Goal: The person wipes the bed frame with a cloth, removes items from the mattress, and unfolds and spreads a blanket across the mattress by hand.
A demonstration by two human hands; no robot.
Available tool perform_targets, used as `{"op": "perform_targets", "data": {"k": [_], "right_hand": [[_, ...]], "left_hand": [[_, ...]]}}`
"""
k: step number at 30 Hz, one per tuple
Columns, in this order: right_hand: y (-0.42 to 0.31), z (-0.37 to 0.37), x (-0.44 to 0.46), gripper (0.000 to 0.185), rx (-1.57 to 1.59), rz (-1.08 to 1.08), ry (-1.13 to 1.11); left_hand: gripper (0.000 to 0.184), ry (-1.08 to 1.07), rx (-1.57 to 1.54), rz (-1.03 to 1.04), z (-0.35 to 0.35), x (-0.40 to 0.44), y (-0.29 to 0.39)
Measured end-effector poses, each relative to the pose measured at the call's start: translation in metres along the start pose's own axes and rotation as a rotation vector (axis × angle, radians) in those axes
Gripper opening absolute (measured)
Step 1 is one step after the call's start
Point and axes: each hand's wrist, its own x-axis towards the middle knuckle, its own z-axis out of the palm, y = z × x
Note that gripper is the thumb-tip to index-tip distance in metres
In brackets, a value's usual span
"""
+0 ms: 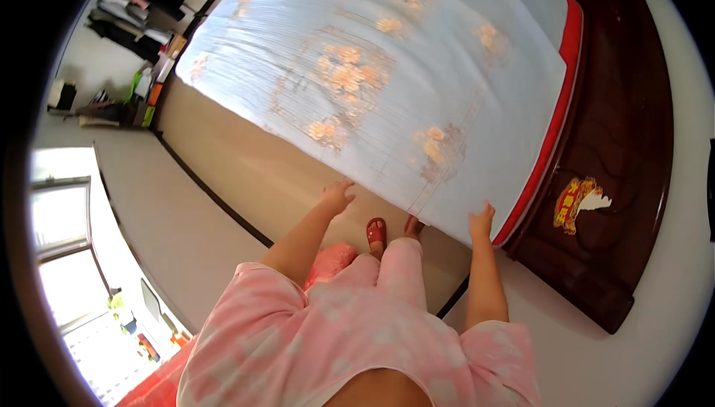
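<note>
A light blue sheet with orange flowers [417, 109] covers the mattress, with small wrinkles across it. My left hand [339, 197] hovers over the floor just off the sheet's near edge, its fingers apart and nothing in them. Over the sheet's near right corner is my right hand [482, 221], fingers apart and empty; whether it touches the cloth cannot be told. A red strip [547, 139] of the mattress side shows beyond the sheet along the right.
The dark wooden headboard [603, 146] bears a red and yellow sticker [572, 206]. Hanging clothes [130, 20] and shelved items are at the upper left, a window [63, 217] at the left. A red slipper [377, 232] is on my foot. Pinkish-red fabric [328, 262] lies beside my legs.
</note>
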Motion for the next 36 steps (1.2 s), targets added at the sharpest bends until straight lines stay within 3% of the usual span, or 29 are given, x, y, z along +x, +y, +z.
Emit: {"op": "perform_targets", "data": {"k": [2,6,10,13,18,21,27,36], "right_hand": [[-0.024,0.007,-0.002,0.063,0.103,-0.052,-0.119],[-0.057,0.041,0.004,0.057,0.019,-0.344,-0.175],[-0.101,0.057,0.019,0.047,0.027,-0.482,-0.338],[-0.139,0.055,0.029,0.041,-0.037,-0.653,-0.311],[-0.201,0.08,0.051,0.038,-0.026,-0.606,-0.407],[-0.236,0.105,0.053,0.037,0.047,-0.611,-0.447],[-0.317,0.171,0.026,0.033,0.03,-0.534,-0.477],[-0.371,0.334,-0.043,0.033,0.029,-0.386,-0.494]], "left_hand": [[0.046,0.026,-0.048,-0.032,-0.019,-0.021,-0.013],[0.047,0.094,-0.108,-0.151,-0.045,-0.051,-0.045],[0.047,0.19,-0.244,-0.262,-0.074,-0.073,-0.069],[0.046,0.269,-0.335,-0.311,-0.088,-0.091,-0.083],[0.046,0.389,-0.457,-0.339,-0.097,-0.105,-0.122],[0.048,0.336,-0.547,-0.449,-0.106,-0.106,-0.149],[0.05,0.367,-0.508,-0.436,-0.134,-0.078,-0.237],[0.052,0.196,-0.553,-0.353,-0.191,0.032,-0.437]]}}
